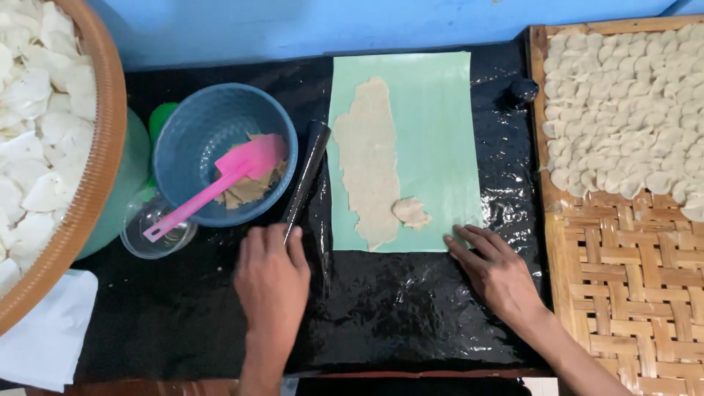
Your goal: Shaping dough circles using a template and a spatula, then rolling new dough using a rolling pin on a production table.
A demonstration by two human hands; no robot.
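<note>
Overhead: black plastic-covered surface against a blue wall. Left hand curled around dark rolling pin. Right hand open, fingers flat on green sheet carrying flattened dough. Woven tray at right.

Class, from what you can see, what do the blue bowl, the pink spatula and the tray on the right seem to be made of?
Blue bowl: probably plastic; even colour, dull sheen, fine ribbing inside.
Pink spatula: plastic or silicone; bright, smooth, slightly translucent.
Tray: woven bamboo-like strips in a wooden frame; matte tan basket weave.
</note>
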